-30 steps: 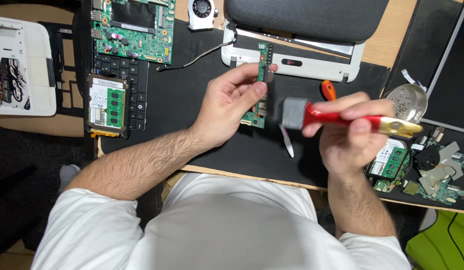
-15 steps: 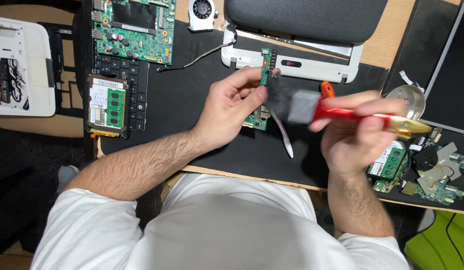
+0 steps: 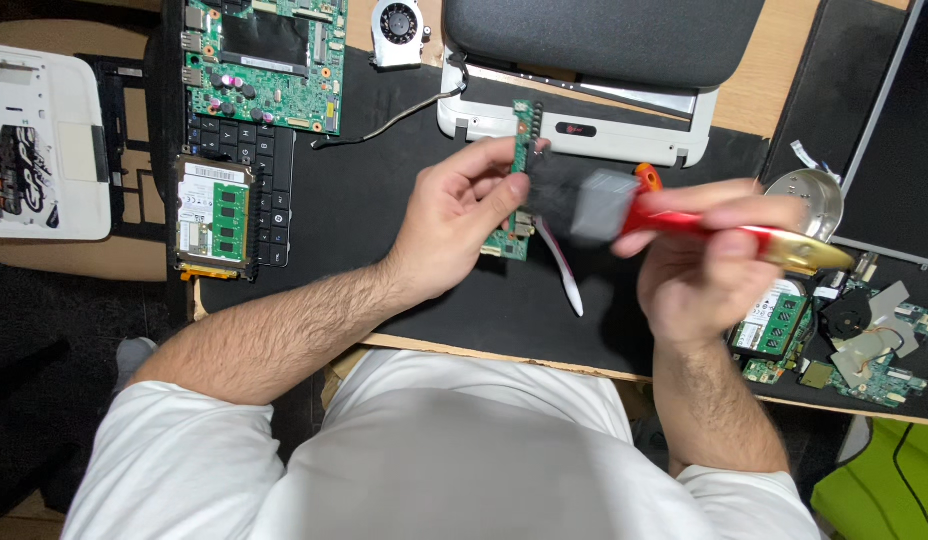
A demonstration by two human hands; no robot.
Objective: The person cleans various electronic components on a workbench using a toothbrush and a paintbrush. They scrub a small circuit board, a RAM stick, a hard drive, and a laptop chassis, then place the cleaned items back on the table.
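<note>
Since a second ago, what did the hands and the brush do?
The right hand swung the red brush up and leftward, so its bristles now meet the small green board; before, they hung lower, beside it. The left hand kept pinching that board. Nothing was let go. The desk parts stayed put.

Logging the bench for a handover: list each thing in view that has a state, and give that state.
left hand: shut on narrow green board
narrow green board: held upright above the mat
right hand: shut on red-handled brush
red-handled brush: bristles against the board
metal bowl: holds small screws
large motherboard: lying bare, face up
</note>
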